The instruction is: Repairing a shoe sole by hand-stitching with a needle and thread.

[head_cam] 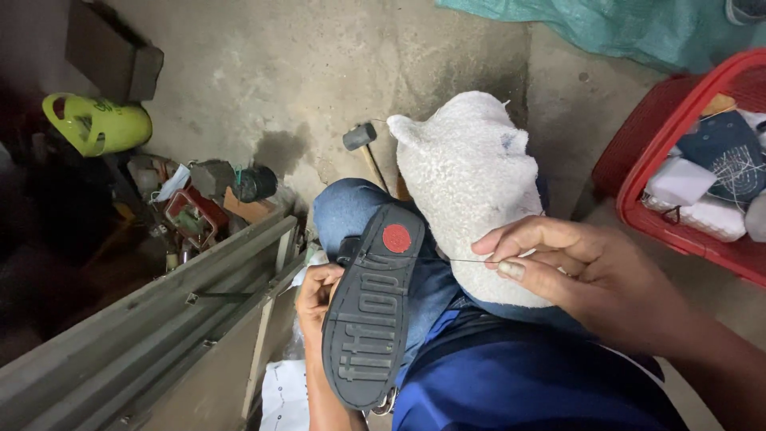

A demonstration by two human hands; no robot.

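Observation:
A dark shoe sole (371, 307) with a red round mark stands on edge against my knee in blue jeans. My left hand (317, 294) grips the shoe from its left side, fingers curled behind the sole. My right hand (570, 267) pinches a thin thread or needle (471, 260) between thumb and fingers, drawn out to the right of the sole. A white fluffy cloth (471, 183) lies over my knee under the right hand.
A hammer (363, 144) lies on the concrete floor beyond my knee. A red plastic basket (686, 160) with cloth items stands at right. A grey wooden box (159, 335), cluttered tools and a yellow-green jug (100, 124) are at left.

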